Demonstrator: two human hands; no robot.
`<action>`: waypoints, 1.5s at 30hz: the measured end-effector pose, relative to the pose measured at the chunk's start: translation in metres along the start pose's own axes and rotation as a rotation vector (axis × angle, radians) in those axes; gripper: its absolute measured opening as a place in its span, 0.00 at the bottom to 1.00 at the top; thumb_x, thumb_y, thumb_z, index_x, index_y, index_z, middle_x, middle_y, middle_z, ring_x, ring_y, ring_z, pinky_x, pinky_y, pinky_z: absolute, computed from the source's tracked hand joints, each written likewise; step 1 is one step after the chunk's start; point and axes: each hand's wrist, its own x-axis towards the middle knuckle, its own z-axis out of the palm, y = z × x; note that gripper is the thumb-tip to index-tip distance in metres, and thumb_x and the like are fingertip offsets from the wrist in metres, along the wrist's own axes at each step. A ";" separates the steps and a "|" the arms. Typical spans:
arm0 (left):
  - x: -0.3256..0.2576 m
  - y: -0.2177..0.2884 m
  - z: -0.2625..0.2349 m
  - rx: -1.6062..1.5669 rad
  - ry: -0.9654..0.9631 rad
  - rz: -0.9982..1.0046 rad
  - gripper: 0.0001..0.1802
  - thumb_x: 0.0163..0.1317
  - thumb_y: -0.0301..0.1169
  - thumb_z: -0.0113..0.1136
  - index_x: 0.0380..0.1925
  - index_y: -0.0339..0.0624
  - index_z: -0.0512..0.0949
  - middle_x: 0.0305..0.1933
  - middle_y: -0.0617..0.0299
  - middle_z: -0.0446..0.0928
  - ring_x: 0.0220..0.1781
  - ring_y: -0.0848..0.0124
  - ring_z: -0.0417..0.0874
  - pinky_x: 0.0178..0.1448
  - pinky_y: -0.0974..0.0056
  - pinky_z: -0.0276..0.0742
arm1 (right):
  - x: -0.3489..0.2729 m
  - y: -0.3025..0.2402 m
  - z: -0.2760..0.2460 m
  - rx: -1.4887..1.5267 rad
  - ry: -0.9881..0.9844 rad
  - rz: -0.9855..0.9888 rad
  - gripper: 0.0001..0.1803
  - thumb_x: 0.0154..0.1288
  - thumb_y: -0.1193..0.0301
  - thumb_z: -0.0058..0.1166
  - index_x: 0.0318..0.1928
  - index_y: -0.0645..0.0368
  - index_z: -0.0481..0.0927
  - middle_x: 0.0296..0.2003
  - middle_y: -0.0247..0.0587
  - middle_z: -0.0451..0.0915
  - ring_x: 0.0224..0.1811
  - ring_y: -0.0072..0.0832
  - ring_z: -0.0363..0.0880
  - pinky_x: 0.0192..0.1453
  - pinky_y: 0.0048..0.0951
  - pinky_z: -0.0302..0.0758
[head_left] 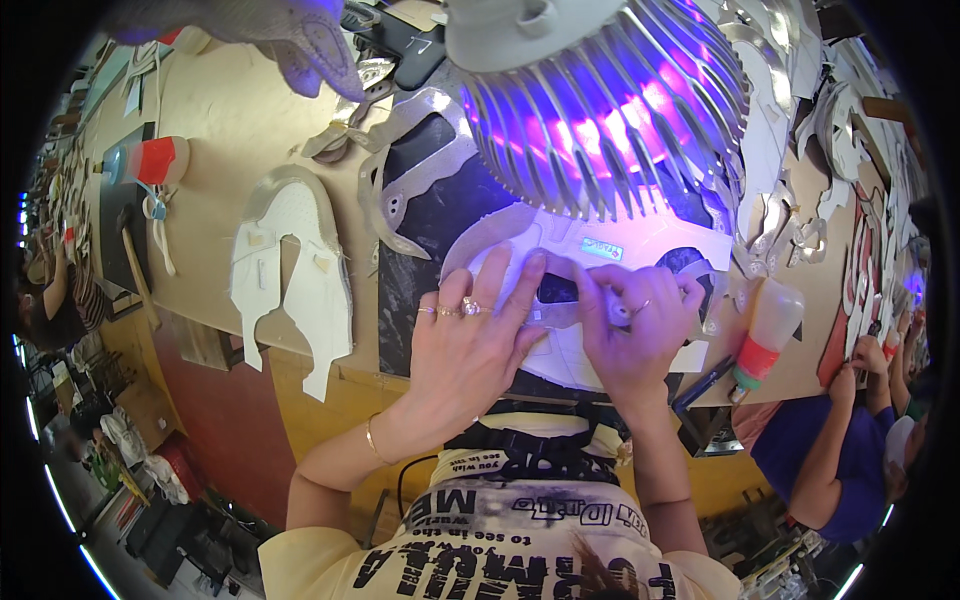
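My left hand (472, 335) lies flat, fingers spread, pressing on a white shoe upper piece (560, 245) that rests on a dark work mat (425, 265). My right hand (635, 325) is curled beside it, fingertips pinching a small grey overlay piece (553, 312) against the white upper. A round finned lamp (610, 100) with violet light hangs just above and hides the far part of the piece.
Another white shoe upper (290, 265) lies on the tan bench (220, 110) to the left. A glue bottle with a red band (765, 335) lies right of my hand, another bottle (150, 160) at far left. Silver cut pieces (400, 140) lie behind. A person in blue (835, 460) works at right.
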 end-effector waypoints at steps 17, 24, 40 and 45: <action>0.010 -0.008 -0.010 -0.055 -0.007 0.058 0.34 0.60 0.44 0.64 0.67 0.52 0.70 0.61 0.56 0.69 0.51 0.57 0.75 0.40 0.57 0.78 | 0.006 -0.002 0.005 -0.054 -0.030 0.089 0.07 0.60 0.66 0.66 0.32 0.50 0.80 0.26 0.27 0.79 0.29 0.26 0.76 0.45 0.36 0.57; -0.005 -0.028 -0.005 -0.343 0.187 0.084 0.29 0.56 0.33 0.67 0.61 0.52 0.76 0.59 0.53 0.71 0.56 0.53 0.74 0.55 0.54 0.73 | 0.006 -0.012 -0.007 -0.142 -0.113 0.115 0.08 0.62 0.62 0.64 0.39 0.49 0.84 0.35 0.29 0.80 0.39 0.27 0.76 0.49 0.39 0.56; -0.013 -0.006 0.013 -0.020 0.103 0.049 0.28 0.61 0.42 0.65 0.61 0.49 0.77 0.73 0.57 0.65 0.75 0.60 0.62 0.77 0.44 0.50 | 0.005 -0.025 -0.008 -0.086 -0.177 0.025 0.09 0.60 0.65 0.65 0.40 0.48 0.84 0.31 0.29 0.76 0.43 0.32 0.72 0.56 0.43 0.58; -0.014 -0.005 0.012 -0.029 0.061 0.025 0.27 0.61 0.38 0.63 0.63 0.51 0.76 0.72 0.53 0.66 0.74 0.56 0.64 0.75 0.45 0.50 | 0.000 -0.016 -0.009 0.019 -0.142 -0.163 0.07 0.57 0.69 0.67 0.37 0.48 0.83 0.29 0.28 0.73 0.39 0.31 0.71 0.53 0.41 0.59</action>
